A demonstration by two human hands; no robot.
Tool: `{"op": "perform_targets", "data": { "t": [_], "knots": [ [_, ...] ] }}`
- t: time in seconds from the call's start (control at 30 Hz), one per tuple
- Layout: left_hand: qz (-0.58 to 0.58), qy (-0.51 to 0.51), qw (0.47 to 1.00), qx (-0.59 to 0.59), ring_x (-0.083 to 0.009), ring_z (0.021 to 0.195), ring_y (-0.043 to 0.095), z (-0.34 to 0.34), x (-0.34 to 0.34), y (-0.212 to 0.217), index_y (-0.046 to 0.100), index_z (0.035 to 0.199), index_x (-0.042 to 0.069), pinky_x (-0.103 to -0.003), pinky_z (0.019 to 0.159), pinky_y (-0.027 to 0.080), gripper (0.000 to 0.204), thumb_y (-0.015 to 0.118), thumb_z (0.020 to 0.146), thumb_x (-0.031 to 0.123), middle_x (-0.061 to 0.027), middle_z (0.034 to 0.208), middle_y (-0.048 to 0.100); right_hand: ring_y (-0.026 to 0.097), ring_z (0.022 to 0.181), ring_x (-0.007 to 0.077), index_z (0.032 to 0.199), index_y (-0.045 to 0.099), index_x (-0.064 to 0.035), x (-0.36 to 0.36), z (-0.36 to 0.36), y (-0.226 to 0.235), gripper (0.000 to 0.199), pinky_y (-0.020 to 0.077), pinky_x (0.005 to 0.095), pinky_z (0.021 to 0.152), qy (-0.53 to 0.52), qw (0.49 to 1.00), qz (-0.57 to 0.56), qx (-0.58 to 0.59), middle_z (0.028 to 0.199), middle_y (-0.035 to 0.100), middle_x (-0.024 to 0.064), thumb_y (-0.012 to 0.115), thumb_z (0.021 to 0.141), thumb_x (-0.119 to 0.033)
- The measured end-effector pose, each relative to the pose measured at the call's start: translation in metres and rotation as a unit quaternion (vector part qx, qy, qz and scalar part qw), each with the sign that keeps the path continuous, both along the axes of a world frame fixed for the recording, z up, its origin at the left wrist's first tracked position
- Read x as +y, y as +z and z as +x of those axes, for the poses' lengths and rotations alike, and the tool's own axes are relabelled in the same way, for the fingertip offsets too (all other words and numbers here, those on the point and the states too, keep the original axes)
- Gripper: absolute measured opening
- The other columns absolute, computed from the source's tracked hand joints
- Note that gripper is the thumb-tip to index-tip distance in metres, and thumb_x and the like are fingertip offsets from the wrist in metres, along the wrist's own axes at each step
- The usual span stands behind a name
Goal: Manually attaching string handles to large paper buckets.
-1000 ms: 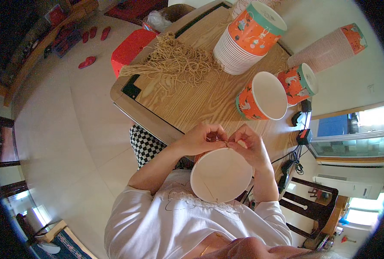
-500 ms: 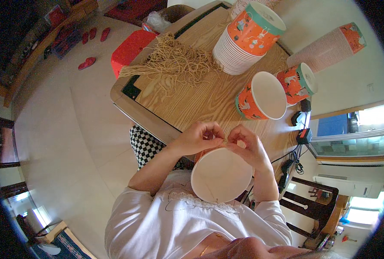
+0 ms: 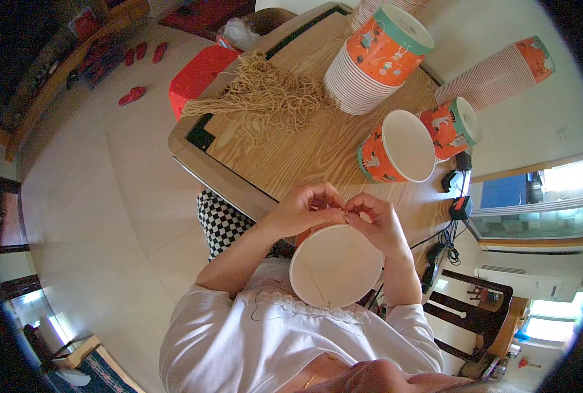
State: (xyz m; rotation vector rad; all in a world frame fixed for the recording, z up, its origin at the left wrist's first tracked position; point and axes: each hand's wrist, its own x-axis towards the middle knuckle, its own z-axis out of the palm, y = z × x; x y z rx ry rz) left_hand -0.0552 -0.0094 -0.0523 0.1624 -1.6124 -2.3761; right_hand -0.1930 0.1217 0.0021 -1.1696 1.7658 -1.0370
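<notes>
A large paper bucket with a white inside leans against my shirt, its mouth turned up toward me. A strand of tan twine runs inside it down to the near rim. At the bucket's far rim my left hand and my right hand meet, fingertips closed in a pinch. Between them is a bit of twine, mostly hidden by the fingers. Farther off on the table lies a loose tangled heap of tan twine.
Beyond my hands stands an open orange paper bucket, beside an upside-down one. A tall nested stack of buckets rises behind, with another stack at the right. Black cables hang along the wooden table's right edge.
My fingertips have drawn closer together at the far rim, covering the twine that showed between them. The strand inside the bucket has shifted slightly. The bucket stays about where it was.
</notes>
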Motion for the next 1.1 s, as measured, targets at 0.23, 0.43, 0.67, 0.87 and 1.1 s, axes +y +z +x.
{"op": "perform_targets", "data": {
  "t": [0.23,0.43,0.67,0.87,1.1],
  "knots": [
    [0.040,0.014,0.999,-0.017,-0.0055,0.075,0.054,0.002,0.000,-0.002,0.059,0.089,0.004,-0.022,0.068,0.045,0.012,0.064,0.081,0.011,0.0008,0.082,0.059,0.054,0.069,0.0096,0.080,0.058,-0.0019,-0.001,0.002,-0.001,0.012,0.0455,0.0246,0.065,-0.005,1.000,-0.017,-0.003,0.074,0.056,0.0016,0.067,0.076,-0.009],
    [0.025,0.019,0.999,-0.024,-0.0047,0.075,0.054,0.004,-0.003,-0.004,0.059,0.088,0.004,-0.020,0.068,0.044,0.011,0.064,0.080,0.010,0.0013,0.082,0.059,0.051,0.075,0.0075,0.082,0.058,0.0002,0.000,0.001,-0.001,0.009,0.0417,0.0214,0.067,0.007,0.999,-0.001,0.034,0.080,0.057,0.0009,0.066,0.076,-0.002],
    [-0.031,0.055,0.998,0.021,-0.0030,0.068,0.051,0.003,-0.002,-0.009,0.060,0.086,0.009,-0.019,0.060,0.041,0.009,0.065,0.080,0.012,0.0056,0.078,0.057,0.052,0.076,0.0076,0.083,0.060,0.0013,0.000,0.005,0.004,0.008,0.0417,0.0210,0.068,-0.006,1.000,0.016,0.007,0.080,0.059,0.0019,0.064,0.078,-0.003],
    [-0.040,0.030,0.999,-0.017,-0.0062,0.072,0.056,0.002,0.005,-0.009,0.060,0.091,0.003,-0.023,0.065,0.047,0.020,0.067,0.077,0.016,-0.0015,0.081,0.062,0.052,0.075,0.0070,0.083,0.060,0.0010,0.003,0.002,0.003,0.008,0.0414,0.0208,0.067,-0.014,0.999,0.031,0.034,0.079,0.059,0.0012,0.064,0.078,-0.004],
    [-0.054,0.027,0.998,-0.014,-0.0069,0.072,0.057,0.003,0.005,-0.008,0.060,0.090,0.003,-0.023,0.065,0.047,0.017,0.066,0.078,0.015,-0.0017,0.080,0.062,0.051,0.073,0.0059,0.082,0.059,0.0004,0.000,0.004,0.004,0.007,0.0408,0.0199,0.064,-0.009,0.999,0.024,0.031,0.076,0.057,-0.0005,0.063,0.079,-0.005]
  ]
}}
